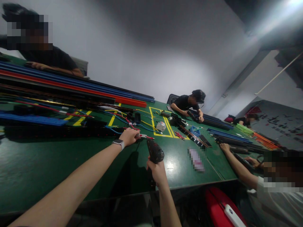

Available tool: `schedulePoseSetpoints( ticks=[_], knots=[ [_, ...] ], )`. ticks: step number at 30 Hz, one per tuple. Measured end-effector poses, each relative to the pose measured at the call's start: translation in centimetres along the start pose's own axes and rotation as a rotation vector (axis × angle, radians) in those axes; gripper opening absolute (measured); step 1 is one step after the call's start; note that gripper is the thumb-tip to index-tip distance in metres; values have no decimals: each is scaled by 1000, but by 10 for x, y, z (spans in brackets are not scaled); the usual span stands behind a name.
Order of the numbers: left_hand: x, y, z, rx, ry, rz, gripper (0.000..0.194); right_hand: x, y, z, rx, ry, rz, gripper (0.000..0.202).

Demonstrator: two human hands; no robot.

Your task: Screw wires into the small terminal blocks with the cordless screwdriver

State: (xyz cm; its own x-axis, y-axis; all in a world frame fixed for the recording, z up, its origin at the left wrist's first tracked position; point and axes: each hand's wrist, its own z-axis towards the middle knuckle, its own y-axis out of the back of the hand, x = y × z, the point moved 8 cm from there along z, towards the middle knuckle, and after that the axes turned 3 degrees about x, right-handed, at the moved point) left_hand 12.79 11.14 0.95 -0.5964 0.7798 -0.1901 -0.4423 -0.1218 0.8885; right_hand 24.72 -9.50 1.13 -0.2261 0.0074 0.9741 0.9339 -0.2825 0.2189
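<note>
My left hand [129,136], with a watch on its wrist, is closed on a small white piece with a red, narrow end [143,136]; its exact kind is unclear. My right hand [157,171] grips the handle of a black cordless drill [155,152]. The drill's front end points away from me, near the tip of the white-and-red piece. Whether the two touch, I cannot tell. Red and blue wires [123,119] lie just beyond my left hand. Farther right stands a white block-shaped electrical part [161,126], inside yellow tape lines.
Long blue and orange channels [127,101] lie across the left of the green table [99,176]. A blue bin [195,130], red pieces [180,135] and a pixelated item [196,160] are to the right. People work at the left, far side and right.
</note>
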Motion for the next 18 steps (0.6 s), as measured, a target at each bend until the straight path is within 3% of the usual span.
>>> schedulePoseSetpoints(
  ticks=[18],
  knots=[
    [1,0,0,2,10,-11,27,-2,0,0,10,25,20,17]
  ],
)
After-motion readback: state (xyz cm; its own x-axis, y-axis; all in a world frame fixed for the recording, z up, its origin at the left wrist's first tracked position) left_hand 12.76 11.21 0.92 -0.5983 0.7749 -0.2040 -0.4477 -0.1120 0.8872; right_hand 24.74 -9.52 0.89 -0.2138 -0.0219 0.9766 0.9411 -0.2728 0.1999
